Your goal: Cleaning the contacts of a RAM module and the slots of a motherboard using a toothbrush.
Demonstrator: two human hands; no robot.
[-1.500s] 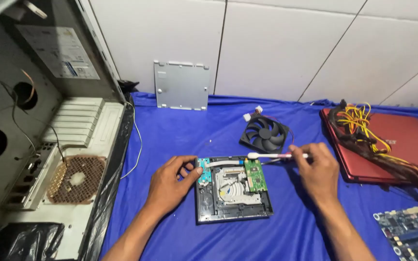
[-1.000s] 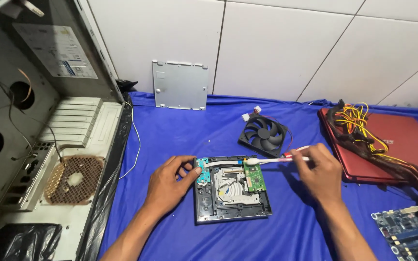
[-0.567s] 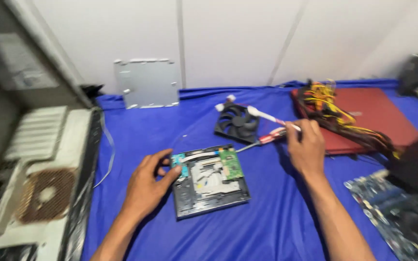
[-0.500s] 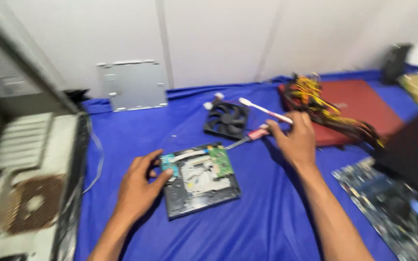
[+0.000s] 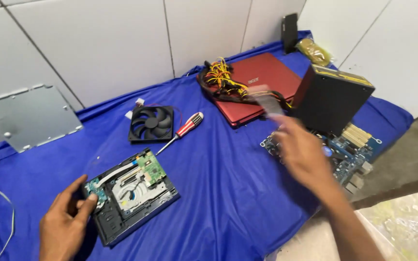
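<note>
One drive (image 5: 131, 195), opened, lies near the front left of the blue cloth (image 5: 218, 193). Its top cover is off: the green board (image 5: 151, 168), a flat ribbon cable and the bare mechanism all show. Judged from that, opening is done; the board and mechanism remain seated in the black tray, so any stripping of the inner parts is not yet done.

Left hand (image 5: 66, 224) rests at the drive's left corner, thumb and forefinger lightly on the small teal board there, fingers loosely curled, steadying rather than clamping.

Right hand (image 5: 303, 152) is raised over the cloth to the right, well apart from the drive, and blurred. A pale, flat blurred object (image 5: 266, 102) shows at its fingertips; whether the fingers are closed on it cannot be told.

Screwdriver (image 5: 182, 131), red and white handle, lies free on the cloth just behind the drive, beside the black fan (image 5: 152, 123).

Further out: red laptop (image 5: 262, 84) with a wire bundle (image 5: 221, 82) across it, black power supply (image 5: 332, 99) standing on a blue motherboard (image 5: 347, 150), grey metal plate (image 5: 27, 116) leaning at the tiled wall.
</note>
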